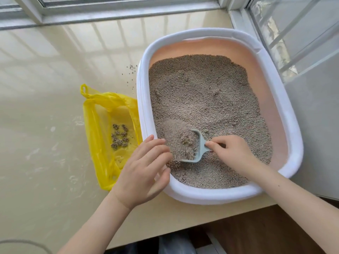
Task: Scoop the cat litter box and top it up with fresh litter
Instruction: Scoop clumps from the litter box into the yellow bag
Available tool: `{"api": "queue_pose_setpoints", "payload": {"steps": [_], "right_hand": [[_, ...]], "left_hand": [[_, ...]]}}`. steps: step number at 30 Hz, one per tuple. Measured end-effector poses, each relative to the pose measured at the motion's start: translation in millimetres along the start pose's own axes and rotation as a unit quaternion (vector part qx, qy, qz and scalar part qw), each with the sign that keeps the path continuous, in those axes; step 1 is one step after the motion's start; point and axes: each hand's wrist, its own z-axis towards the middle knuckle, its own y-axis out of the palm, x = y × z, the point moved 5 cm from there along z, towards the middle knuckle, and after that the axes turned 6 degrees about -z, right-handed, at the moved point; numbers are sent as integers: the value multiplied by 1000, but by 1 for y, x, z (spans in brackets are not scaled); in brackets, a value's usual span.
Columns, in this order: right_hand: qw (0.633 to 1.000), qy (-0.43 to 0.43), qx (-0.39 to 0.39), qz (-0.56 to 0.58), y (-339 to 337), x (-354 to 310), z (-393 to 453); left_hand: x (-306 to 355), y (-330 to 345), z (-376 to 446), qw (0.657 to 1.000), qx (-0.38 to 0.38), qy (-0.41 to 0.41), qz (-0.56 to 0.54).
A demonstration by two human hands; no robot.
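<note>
A white-rimmed, peach-walled litter box [286, 114] holds grey-brown litter [205, 92]. My right hand [231, 151] grips the handle of a pale grey-blue scoop [199, 153], which is heaped with litter just above the near-left part of the box. My left hand [145, 169] hovers over the box's near-left rim, fingers spread and relaxed, its fingertips close to the scoop's left side. A yellow plastic bag [102, 136] lies open on the sill to the left of the box, with several dark litter clumps [120, 136] inside.
The box sits on a cream stone windowsill [45, 88] in a corner of window frames [117, 8]. Loose litter grains [131, 70] are scattered on the sill beside the box's left rim. The sill's front edge runs along the lower right, with dark floor [256, 233] below.
</note>
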Motion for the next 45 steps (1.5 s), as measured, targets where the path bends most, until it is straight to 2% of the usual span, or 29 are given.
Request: {"api": "queue_pose_setpoints", "payload": {"steps": [7,10,14,22,35,38,40,43,45], "right_hand": [[996,14,84,-9,-31,-2,-7],[993,6,92,-69,-33,-2,-11],[990,20,124,-69,-38,-1,-17],[992,34,115,-49,-35,-11,-30],[984,26,175,-35,-36,-13,-31],[986,36,159,21,-33,-15,-30],[987,42,148,41,-30,-17,-30],[987,42,150,31,-25,-22,-27],[985,48,166,28,-24,-27,-27]], "left_hand": [[-5,-4,-4,987,-136,58,57],[-6,-6,-4,984,-161,55,59],[-6,-7,-4,984,-161,46,53],[-4,-6,-6,986,-152,40,46],[-3,-8,-6,988,-143,39,40],[-1,-15,-4,997,-79,6,-28],[-5,-23,-1,996,24,-54,-67],[-26,-38,-4,958,205,-194,-58],[-45,-46,-11,917,283,-281,-18]]}}
